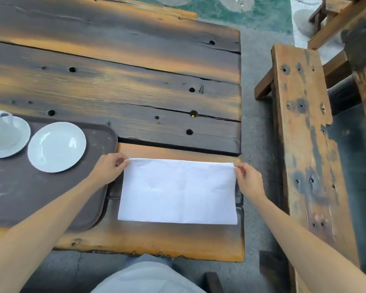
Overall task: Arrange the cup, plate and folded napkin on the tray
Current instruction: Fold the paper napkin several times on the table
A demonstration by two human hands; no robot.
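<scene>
Outdoor-looking setting, flat daylight, no hard shadows. Table is heavy rough planks, charred dark with worn orange patches, gaps between boards, scattered round bolt holes and cracks. Near edge is bare orange wood, chipped. Floor is grey concrete, slightly mottled. To the right, a plank bench in the same burnt wood, pocked with nail holes, runs alongside the table, well apart from it. More timber furniture behind it at top right, partly cut off. Beyond the table's far end, green ground with pale round stepping stones.
</scene>
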